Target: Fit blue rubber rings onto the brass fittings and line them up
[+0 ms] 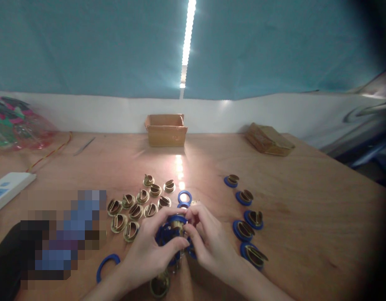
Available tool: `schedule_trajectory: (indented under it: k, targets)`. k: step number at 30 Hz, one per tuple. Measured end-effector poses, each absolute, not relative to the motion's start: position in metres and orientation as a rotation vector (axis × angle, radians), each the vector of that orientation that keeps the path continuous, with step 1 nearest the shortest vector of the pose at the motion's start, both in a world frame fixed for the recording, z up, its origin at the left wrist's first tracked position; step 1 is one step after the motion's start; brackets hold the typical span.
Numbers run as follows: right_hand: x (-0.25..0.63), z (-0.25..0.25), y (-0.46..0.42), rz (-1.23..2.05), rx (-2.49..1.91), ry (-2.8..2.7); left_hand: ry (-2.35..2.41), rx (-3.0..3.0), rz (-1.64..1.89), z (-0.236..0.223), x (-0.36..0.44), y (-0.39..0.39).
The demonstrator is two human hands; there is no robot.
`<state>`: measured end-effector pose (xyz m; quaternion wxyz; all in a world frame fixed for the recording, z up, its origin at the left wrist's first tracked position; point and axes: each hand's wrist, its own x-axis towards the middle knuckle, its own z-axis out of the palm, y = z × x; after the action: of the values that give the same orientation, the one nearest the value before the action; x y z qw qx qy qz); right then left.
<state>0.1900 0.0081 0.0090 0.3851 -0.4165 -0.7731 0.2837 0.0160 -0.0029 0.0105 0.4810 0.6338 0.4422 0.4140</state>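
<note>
Near the front middle of the table, my left hand (152, 246) curls its thumb and fingers around a brass round fitting with a blue ring (177, 219). My right hand (208, 238) is closed, its thumb and fingertips pinching at the right side of that same fitting. More blue rings lie beneath and between my hands, partly hidden. Just beyond my fingers rests a loose blue ring (184, 192). Brass fittings (136, 212) without rings stand in a cluster to the left. Several blue-ringed fittings (244, 230) form a rough column on the right.
An open cardboard box (167, 136) and a tilted box (269, 140) stand at the back. On the left are a power strip (11, 188), a thin blade-like tool (84, 146), clear plastic bottles (20, 125) and a blurred-out object. Another blue ring (100, 267) lies beside my left forearm.
</note>
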Motion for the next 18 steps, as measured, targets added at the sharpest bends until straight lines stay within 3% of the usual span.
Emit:
schedule_trajectory:
  k: [18]
  targets:
    - [0.1834, 0.0088, -0.0001, 0.675, -1.022, -1.994, 1.137, 1.571, 1.032, 0.0036, 0.0195, -0.0041]
